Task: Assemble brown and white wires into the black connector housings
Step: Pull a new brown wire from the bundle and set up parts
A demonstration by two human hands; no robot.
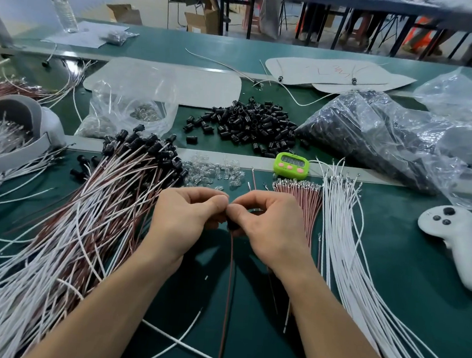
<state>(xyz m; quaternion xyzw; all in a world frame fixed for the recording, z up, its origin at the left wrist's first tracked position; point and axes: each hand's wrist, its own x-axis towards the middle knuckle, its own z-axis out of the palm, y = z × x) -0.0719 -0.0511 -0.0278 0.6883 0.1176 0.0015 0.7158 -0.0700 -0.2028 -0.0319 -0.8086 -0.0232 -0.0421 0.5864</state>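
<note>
Over the middle of the green tabletop (411,251), the left hand (188,217) and right hand (265,227) meet with fingers curled, both pinching 1 black housing (232,226) between their tips. A brown wire (227,292) runs from it lengthwise toward the person. Finished wires (82,222) lie heaped at left. A brown bundle (301,204) and white wires (344,259) lie just right. Beyond the hands sit clear bulbs (215,174), a green timer (291,164) and loose housings (251,126).
</note>
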